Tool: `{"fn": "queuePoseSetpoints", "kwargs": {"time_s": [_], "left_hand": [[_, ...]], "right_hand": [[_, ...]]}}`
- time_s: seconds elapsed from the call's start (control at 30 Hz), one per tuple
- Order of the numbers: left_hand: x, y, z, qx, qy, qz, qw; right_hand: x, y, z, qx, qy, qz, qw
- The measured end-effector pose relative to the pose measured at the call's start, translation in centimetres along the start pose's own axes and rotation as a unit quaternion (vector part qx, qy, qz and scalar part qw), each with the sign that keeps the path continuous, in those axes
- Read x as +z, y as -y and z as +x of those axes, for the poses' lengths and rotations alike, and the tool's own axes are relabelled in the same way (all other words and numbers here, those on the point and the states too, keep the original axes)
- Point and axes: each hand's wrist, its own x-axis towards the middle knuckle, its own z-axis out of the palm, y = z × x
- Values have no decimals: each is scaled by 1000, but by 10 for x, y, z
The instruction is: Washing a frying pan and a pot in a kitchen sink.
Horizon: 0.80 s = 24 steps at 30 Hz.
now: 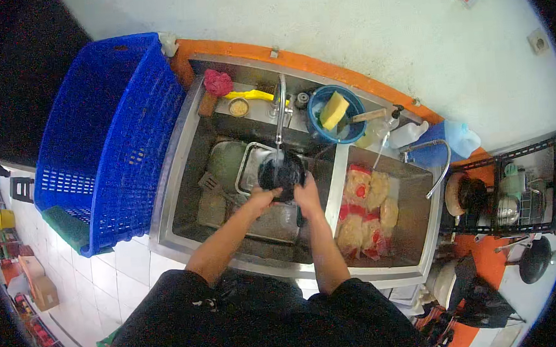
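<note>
Both hands hold a round black dish [280, 171], perhaps a bowl or small pan, beneath the running faucet [282, 111]. My left hand [264, 199] grips its near left edge, and my right hand [306, 193] its near right edge. Water falls onto the dish. Below it, in the left basin of the steel sink [191, 245], lie a metal tray [244, 171], a greenish rounded dish [225, 162], a slotted turner [210, 182] and a large rectangular pan [274, 224]. The dish hides part of the tray.
A blue plastic crate [108, 136] stands left of the sink. A blue bucket [315, 126] with a yellow sponge [335, 110] sits on the back ledge. Bagged food packs [361, 211] lie in the right basin, under a second faucet [442, 163]. Right stands a black rack [501, 229].
</note>
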Motion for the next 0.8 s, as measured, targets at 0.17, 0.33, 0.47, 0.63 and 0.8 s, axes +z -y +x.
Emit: {"fn": "queuePoseSetpoints", "kwargs": {"time_s": [0.17,0.33,0.47,0.63,0.8], "left_hand": [[-3,8,26,-47,-53,-158,985],[-22,11,53,61,74,-283,954],[-16,6,35,116,8,-187,976],[-37,32,37,201,-151,118,960],[-50,36,49,298,-137,168,929]], "right_hand": [[38,4,-23,-129,-72,-218,965],[50,29,-40,-299,11,-340,891],[34,42,-11,-377,98,-300,871],[49,39,44,-305,268,-263,875],[58,-28,90,-202,240,-124,941]]}}
